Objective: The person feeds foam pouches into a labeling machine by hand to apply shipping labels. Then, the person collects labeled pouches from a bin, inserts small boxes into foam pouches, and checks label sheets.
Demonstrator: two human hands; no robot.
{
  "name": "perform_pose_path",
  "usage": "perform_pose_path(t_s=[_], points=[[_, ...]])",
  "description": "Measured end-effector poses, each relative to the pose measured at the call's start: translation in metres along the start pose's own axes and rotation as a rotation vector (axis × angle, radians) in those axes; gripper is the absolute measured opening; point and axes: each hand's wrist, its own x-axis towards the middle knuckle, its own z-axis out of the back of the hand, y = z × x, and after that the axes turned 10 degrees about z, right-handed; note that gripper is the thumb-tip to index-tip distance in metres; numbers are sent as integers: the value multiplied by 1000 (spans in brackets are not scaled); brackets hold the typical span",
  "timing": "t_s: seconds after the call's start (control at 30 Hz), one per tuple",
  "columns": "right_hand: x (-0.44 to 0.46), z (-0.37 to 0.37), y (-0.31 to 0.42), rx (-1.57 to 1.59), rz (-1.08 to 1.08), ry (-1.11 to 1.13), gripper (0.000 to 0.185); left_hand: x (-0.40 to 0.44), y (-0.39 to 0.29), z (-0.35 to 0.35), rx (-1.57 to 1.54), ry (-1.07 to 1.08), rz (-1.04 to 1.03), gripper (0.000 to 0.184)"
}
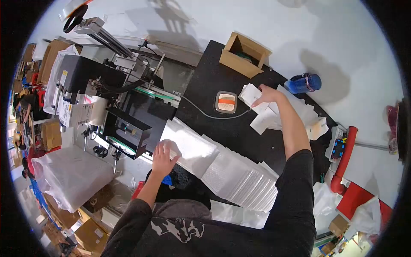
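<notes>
My left hand point(163, 159) lies with its fingers spread on the left edge of a white padded sheet point(188, 147). That sheet is at the left end of a fanned row of silvery-white padded pouches point(239, 180) along the table's near side. Farther right, my right hand point(267, 95) has its thumb and fingers around a small stack of white cards point(252, 95). More white papers point(295, 107) lie spread beneath and beside it. A square dish with an orange band point(226, 102) sits left of the cards.
A machine with a black conveyor point(143, 109) stands at the left. An open cardboard box point(240, 63) and a blue bottle point(303, 83) are at the table's far side. A grey cable crosses the black table point(201, 85). A red pipe point(344, 158) is at the right.
</notes>
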Motion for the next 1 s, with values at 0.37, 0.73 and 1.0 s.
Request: perform_pose_path(t_s=[0.37,0.73,1.0], points=[[-12,-7,11,148,8,-78,118,1,-19,17,-45,111,-47,72],[-47,-93,5,160,87,-766,98,37,-73,43,-377,46,-153,40],[-51,-96,11,617,-215,-867,85,225,-219,73,-503,-230,-350,33]])
